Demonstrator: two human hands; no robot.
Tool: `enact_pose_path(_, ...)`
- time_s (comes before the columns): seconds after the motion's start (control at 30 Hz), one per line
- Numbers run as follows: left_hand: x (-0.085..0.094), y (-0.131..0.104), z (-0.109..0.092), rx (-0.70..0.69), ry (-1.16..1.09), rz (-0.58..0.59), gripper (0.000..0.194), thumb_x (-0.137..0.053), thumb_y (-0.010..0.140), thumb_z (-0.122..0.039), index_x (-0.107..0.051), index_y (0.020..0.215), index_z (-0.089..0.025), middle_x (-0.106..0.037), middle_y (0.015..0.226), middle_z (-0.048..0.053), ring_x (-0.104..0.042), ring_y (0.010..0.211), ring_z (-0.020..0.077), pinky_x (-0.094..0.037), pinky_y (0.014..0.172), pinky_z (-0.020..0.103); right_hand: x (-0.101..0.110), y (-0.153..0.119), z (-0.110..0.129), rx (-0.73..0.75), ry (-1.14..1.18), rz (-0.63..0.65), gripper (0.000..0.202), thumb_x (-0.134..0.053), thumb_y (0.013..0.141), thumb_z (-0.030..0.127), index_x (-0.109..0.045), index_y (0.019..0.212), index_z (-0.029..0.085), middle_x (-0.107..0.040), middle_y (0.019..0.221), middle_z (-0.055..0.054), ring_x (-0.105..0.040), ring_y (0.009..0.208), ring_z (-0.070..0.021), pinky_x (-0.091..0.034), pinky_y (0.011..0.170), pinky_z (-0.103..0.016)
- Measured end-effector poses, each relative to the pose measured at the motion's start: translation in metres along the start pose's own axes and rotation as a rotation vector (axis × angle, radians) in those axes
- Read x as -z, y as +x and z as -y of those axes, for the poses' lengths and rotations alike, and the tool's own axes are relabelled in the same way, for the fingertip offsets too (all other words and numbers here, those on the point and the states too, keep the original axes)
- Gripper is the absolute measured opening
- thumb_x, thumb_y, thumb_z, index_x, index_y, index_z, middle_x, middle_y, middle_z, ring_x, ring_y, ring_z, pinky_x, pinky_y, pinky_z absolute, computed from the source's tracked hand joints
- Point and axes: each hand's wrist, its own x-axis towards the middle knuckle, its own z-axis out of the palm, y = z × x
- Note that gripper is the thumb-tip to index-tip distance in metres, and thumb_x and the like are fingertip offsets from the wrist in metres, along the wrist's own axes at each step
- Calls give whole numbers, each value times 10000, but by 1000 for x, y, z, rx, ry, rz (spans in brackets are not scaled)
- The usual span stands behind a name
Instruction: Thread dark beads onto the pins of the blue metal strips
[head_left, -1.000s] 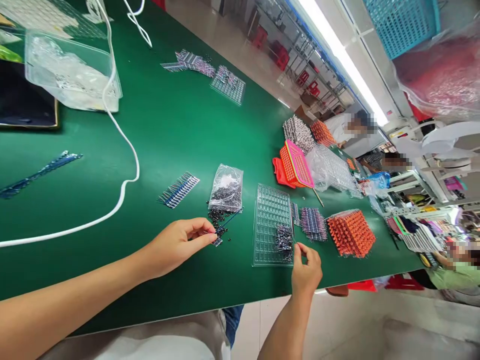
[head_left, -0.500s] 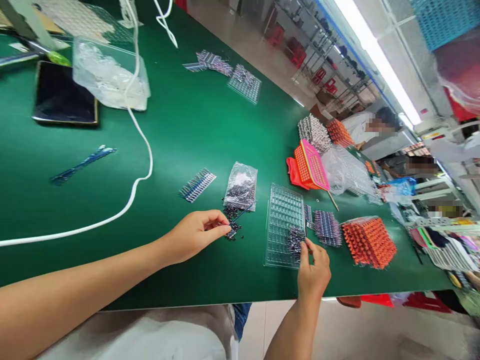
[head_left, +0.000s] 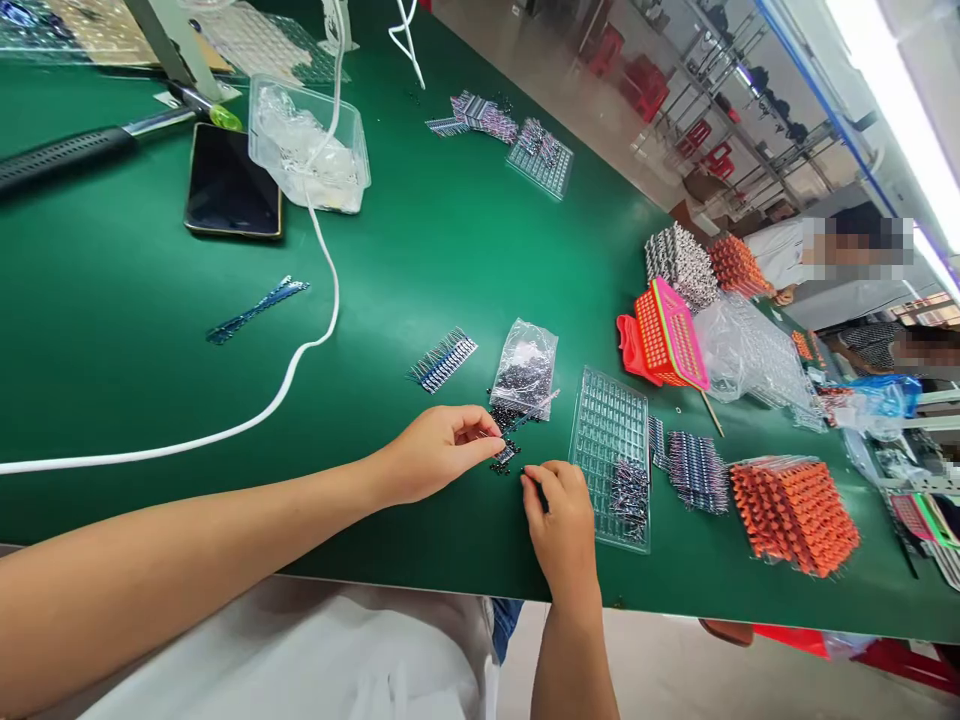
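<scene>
My left hand (head_left: 442, 455) is closed in a pinch on a thin bluish strip, which slants up to the right from the fingertips. Small black beads (head_left: 510, 418) lie loose around those fingertips, spilling from the mouth of a clear plastic bag (head_left: 527, 365). Just to the right, my right hand (head_left: 561, 510) has thumb and forefinger pinched together; a tiny dark bit shows at the tips, too small to name. Beside it lies a clear gridded tray (head_left: 606, 420), with a heap of small dark metallic pieces (head_left: 630, 495) in its lower right corner.
Bundled strips (head_left: 696, 470) and an orange stack (head_left: 795, 515) stand on the right. Behind them are a pink-and-orange basket (head_left: 671, 330) and plastic wrap (head_left: 750, 345). A white cable (head_left: 285, 385), phone (head_left: 234, 185), hammer (head_left: 97, 148) and clear tub (head_left: 307, 150) occupy the left.
My right hand has left the heap in the tray and moved left, close to my left hand. My left hand stays pinched by the beads. The camera view has shifted.
</scene>
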Motion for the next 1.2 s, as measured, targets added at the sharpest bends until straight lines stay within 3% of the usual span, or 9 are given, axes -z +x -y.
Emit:
enact_pose_path(0.27,-3,-3,-2,-1,25,30,230,-652,808,-401,-628,795,-172,-605,703,-20,-568,703,163,-433,681,282,-4,5,7,72,-176,13,162,-514,973,161,-673,968,195,-665,898,-61,-545,840,-207,-413,758,-350)
enact_pose_path(0.43,-4,-4,1,-6,87,60,266,-630,827,-440,-632,812,-174,-637,741,-3,-584,733,181,-439,687,288,-14,9,7,51,-189,-54,142,-536,909,107,-633,856,195,-630,816,-39,-543,780,-198,-405,711,-335)
enact_pose_path(0.53,-4,-3,5,-16,128,59,282,-621,844,-457,-640,817,-177,-660,747,5,-610,744,197,-461,698,300,-16,8,9,14,-85,-137,151,-538,868,82,-599,792,197,-596,765,-19,-544,751,-182,-422,702,-317)
enact_pose_path(0.6,-5,-3,8,-28,106,76,275,-631,854,-451,-661,855,-178,-724,869,38,-658,859,229,-495,803,331,-11,6,15,-13,51,-180,141,-533,868,84,-593,807,196,-588,763,-9,-553,743,-165,-442,691,-294)
enact_pose_path(0.7,-5,-4,12,-50,-69,156,240,-671,858,-421,-662,881,-182,-751,1085,74,-654,1107,268,-466,1009,376,-1,3,28,-32,254,-225,136,-527,882,88,-597,853,200,-598,788,-2,-580,740,-139,-470,667,-257)
enact_pose_path(0.77,-6,-6,14,-46,-190,226,232,-696,857,-411,-652,882,-184,-752,1112,78,-646,1151,270,-459,1038,385,4,2,36,-22,346,-256,140,-525,888,87,-602,885,204,-615,819,-3,-601,750,-126,-491,666,-239)
enact_pose_path(0.87,-7,-9,14,-46,-276,274,245,-729,848,-411,-656,882,-180,-761,1073,71,-662,1118,258,-482,1007,372,4,5,43,3,400,-322,139,-532,898,92,-611,915,205,-640,860,-11,-625,783,-120,-520,685,-229)
enact_pose_path(1.2,-12,-10,10,-20,-361,176,298,-804,782,-424,-672,832,-162,-776,953,46,-689,973,204,-511,953,331,-10,10,41,50,338,-519,155,-574,909,72,-642,976,194,-648,865,-22,-638,793,-115,-545,694,-231)
